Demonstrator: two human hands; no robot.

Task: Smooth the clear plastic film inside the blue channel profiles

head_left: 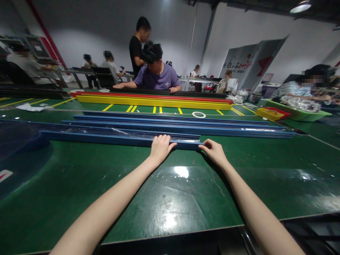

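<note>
A long blue channel strip [106,138] lies across the green table in front of me, with clear film along its inside. My left hand [160,148] is wrapped over its near wall, fingers on top and thumb along the front. At the strip's right end, my right hand [212,150] pinches the corner between thumb and fingers. Just behind, more blue strips [225,131] lie roughly parallel. A sheet of clear film [175,198] on the tabletop reflects the lights below my hands.
Yellow and red strips [154,101] lie farther back, before a person in a purple shirt [159,76]. A white tape ring [199,114] rests nearby. On the right are a yellow tray [268,114] and a green bin [305,115]. A blue curled sheet [18,152] occupies the left.
</note>
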